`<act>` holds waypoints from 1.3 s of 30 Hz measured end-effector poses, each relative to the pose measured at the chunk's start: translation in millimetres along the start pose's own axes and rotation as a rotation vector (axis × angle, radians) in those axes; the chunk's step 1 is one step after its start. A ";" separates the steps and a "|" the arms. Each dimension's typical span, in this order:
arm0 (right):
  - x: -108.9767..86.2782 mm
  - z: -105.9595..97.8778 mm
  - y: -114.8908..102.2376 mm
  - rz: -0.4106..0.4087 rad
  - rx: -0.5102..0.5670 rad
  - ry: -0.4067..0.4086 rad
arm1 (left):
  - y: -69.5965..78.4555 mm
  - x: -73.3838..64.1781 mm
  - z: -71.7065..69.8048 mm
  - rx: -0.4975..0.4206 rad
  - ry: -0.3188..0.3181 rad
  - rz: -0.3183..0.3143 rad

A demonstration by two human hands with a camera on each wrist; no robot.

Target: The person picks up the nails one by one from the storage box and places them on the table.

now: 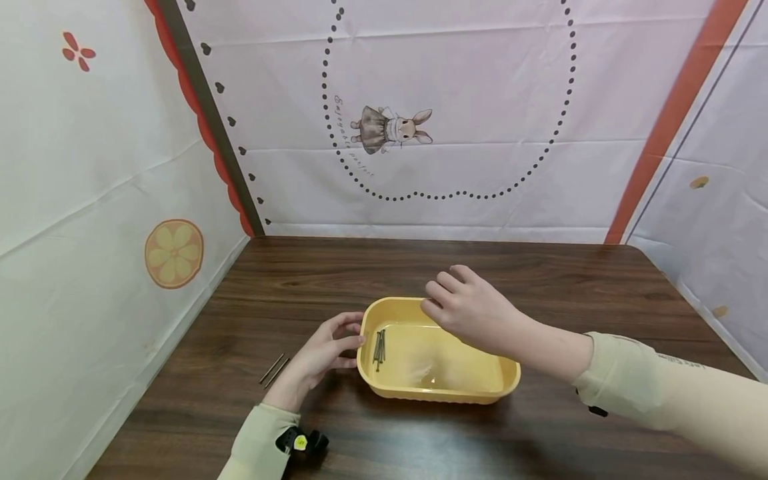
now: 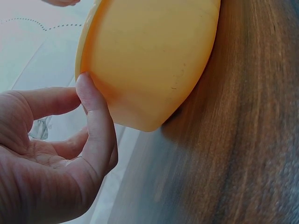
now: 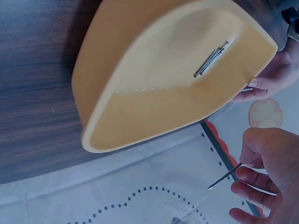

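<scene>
One nail (image 3: 225,176) pinched in right hand (image 1: 467,307), left hand (image 1: 324,350) against yellow basin (image 1: 432,395), grip unclear

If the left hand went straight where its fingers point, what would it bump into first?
The yellow tray: the left hand points at the tray's left end and seems to touch its rim. Just past that wall lie the nails.

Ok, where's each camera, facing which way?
Head: on the head, facing forward and down at the yellow tray; left hand, right hand, sleeves.
Left wrist: on that wrist, facing the tray's outer wall; left hand, sliver of right.
Right wrist: on that wrist, facing into the tray; right hand pinching a nail, part of left.
Head and right wrist share the nails inside the tray.
</scene>
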State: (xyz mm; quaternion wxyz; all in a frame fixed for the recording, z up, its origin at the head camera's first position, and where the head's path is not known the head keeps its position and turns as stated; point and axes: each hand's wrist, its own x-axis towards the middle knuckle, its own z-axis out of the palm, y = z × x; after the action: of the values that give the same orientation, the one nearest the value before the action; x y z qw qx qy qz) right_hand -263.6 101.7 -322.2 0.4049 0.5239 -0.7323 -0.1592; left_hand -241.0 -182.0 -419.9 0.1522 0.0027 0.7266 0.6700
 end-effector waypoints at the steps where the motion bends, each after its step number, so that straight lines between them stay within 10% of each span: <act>1: -2.2 -0.7 0.5 0.005 0.000 0.003 | -0.1 -0.2 0.0 0.001 -0.001 -0.001; 14: -28.6 -12.7 14.2 0.121 0.012 0.094 | 0.0 -0.6 -1.1 0.023 -0.003 0.002; 39: -110.2 -12.6 22.6 0.283 0.035 -0.028 | 0.8 -0.1 -0.1 0.031 -0.008 0.006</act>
State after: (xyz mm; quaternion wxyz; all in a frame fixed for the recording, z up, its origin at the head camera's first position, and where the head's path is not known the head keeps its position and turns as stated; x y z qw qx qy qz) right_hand -254.9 211.9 -346.5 0.4037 0.4199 -0.8073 -0.0949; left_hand -241.1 -182.0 -419.2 0.1532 0.0100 0.7361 0.6592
